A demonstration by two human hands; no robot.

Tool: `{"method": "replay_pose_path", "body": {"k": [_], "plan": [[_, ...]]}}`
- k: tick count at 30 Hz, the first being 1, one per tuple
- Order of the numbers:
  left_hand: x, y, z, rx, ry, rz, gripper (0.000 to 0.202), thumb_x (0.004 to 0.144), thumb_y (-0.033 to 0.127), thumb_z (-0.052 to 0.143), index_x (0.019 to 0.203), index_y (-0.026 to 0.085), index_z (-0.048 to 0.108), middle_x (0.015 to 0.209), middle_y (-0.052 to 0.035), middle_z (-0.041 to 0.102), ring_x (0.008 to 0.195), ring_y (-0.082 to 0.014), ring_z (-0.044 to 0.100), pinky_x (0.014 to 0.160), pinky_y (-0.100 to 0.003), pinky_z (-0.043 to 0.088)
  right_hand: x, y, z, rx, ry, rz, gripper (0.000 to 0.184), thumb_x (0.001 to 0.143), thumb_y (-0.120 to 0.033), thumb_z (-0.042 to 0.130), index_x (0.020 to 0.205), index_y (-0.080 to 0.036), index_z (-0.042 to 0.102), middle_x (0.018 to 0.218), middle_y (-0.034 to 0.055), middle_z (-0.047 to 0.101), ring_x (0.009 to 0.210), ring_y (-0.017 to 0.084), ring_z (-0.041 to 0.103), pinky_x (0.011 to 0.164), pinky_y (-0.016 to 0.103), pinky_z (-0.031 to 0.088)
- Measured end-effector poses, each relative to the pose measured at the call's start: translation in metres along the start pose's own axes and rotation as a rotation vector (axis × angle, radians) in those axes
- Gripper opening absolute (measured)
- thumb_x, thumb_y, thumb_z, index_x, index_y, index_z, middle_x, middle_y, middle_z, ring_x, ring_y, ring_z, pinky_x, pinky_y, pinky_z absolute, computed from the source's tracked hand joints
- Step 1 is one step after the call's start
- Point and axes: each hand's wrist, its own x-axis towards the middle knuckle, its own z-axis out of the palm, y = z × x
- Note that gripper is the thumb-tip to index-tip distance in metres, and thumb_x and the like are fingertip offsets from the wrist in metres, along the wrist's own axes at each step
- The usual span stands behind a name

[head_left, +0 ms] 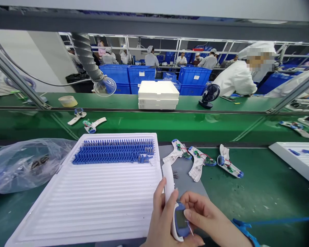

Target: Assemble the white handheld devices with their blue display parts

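Note:
My left hand (162, 219) is wrapped round a white and blue thermometer-gun shell (175, 212), its handle pointing up and away from me. My right hand (204, 215) pinches at the blue head end of the same shell, thumb on its dark screen. Just left lies a white foam tray (92, 202) with several blue parts (113, 151) lined up along its far edge. Three open shell halves (198, 162) with green circuit boards lie on the grey mat (182, 181) beyond my hands. Small springs (175, 175) sit near them.
A crumpled plastic bag (20, 164) lies at the left. The green conveyor belt (170, 125) carries two shell pieces (87, 121) at left and more at right. A white foam box stack (158, 95), a small black fan (209, 95), a tape roll (68, 101). Workers stand behind blue crates.

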Motion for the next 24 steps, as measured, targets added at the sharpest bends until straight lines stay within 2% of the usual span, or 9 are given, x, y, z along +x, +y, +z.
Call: {"method": "replay_pose_path", "body": {"k": [3,7,10,12,14,17,20,22,24], "plan": [[0.000,0.005,0.000,-0.069,0.045,-0.086,0.078,0.069,0.074,0.050,0.136,0.044,0.021,0.147,-0.0087,-0.001,0.109,-0.0298,0.054,0.085,-0.046,0.052,0.001,0.001,0.003,0.028,0.005,-0.013,0.041,0.079,-0.052,0.066,0.081,-0.015,0.050,0.067,-0.0041,0.045,0.056,0.004,0.040,0.052,0.014,0.035],[0.003,0.010,-0.004,-0.228,0.019,-0.098,0.086,0.065,0.069,0.061,0.137,0.044,0.020,0.147,-0.0085,-0.005,0.112,-0.0297,0.053,0.074,-0.034,0.056,0.001,0.005,0.000,0.040,0.012,-0.022,0.042,0.079,-0.054,0.066,0.083,-0.015,0.050,0.068,-0.0031,0.047,0.055,0.005,0.046,0.051,0.015,0.037],[0.005,0.009,-0.007,-0.281,-0.034,-0.097,0.088,0.065,0.066,0.064,0.137,0.047,0.017,0.147,-0.0077,-0.006,0.113,-0.0302,0.053,0.069,-0.030,0.056,0.000,0.008,-0.002,0.068,-0.011,-0.021,0.042,0.079,-0.054,0.065,0.084,-0.015,0.050,0.066,-0.0034,0.047,0.053,0.005,0.046,0.050,0.015,0.038],[0.004,0.007,-0.006,-0.268,-0.056,-0.087,0.089,0.065,0.068,0.063,0.137,0.048,0.015,0.147,-0.0083,-0.006,0.105,-0.0264,0.057,0.073,-0.033,0.056,-0.001,0.007,-0.001,0.079,-0.033,-0.022,0.041,0.080,-0.053,0.065,0.084,-0.015,0.049,0.066,-0.0037,0.046,0.053,0.005,0.045,0.051,0.015,0.038],[0.003,0.005,-0.004,-0.222,-0.062,-0.079,0.094,0.062,0.068,0.065,0.138,0.046,0.013,0.146,-0.0100,-0.006,0.100,-0.0248,0.058,0.080,-0.040,0.055,-0.001,0.005,-0.001,0.073,-0.054,-0.032,0.040,0.080,-0.050,0.067,0.082,-0.015,0.049,0.067,-0.0036,0.046,0.055,0.005,0.043,0.052,0.015,0.038],[0.002,0.005,0.000,-0.129,-0.079,-0.062,0.103,0.062,0.049,0.074,0.139,0.043,0.007,0.146,-0.0111,-0.006,0.110,-0.0338,0.052,0.088,-0.051,0.050,0.001,0.002,-0.001,0.107,-0.112,-0.040,0.038,0.079,-0.046,0.070,0.080,-0.015,0.047,0.067,-0.0048,0.045,0.055,0.003,0.037,0.051,0.013,0.034],[0.001,0.008,0.000,-0.094,-0.098,-0.040,0.105,0.062,0.027,0.069,0.142,0.039,0.002,0.147,-0.0128,0.002,0.121,-0.0377,0.044,0.090,-0.049,0.049,0.005,0.004,-0.003,0.182,-0.177,-0.036,0.039,0.078,-0.042,0.072,0.076,-0.016,0.044,0.062,-0.0073,0.041,0.050,0.002,0.033,0.047,0.012,0.029],[0.001,0.009,-0.001,-0.091,-0.106,-0.041,0.103,0.063,0.023,0.067,0.142,0.037,0.003,0.147,-0.0140,0.007,0.122,-0.0356,0.045,0.091,-0.045,0.050,0.006,0.008,-0.001,0.204,-0.187,-0.049,0.040,0.077,-0.042,0.074,0.074,-0.016,0.043,0.059,-0.0081,0.041,0.048,0.001,0.033,0.046,0.012,0.029],[-0.001,0.006,0.000,-0.097,-0.133,-0.035,0.105,0.064,0.028,0.071,0.143,0.036,0.002,0.148,-0.0169,0.008,0.115,-0.0335,0.052,0.087,-0.044,0.052,0.006,0.012,0.001,0.215,-0.170,-0.053,0.042,0.076,-0.044,0.074,0.074,-0.016,0.043,0.059,-0.0082,0.042,0.046,0.001,0.034,0.046,0.011,0.030]]}}
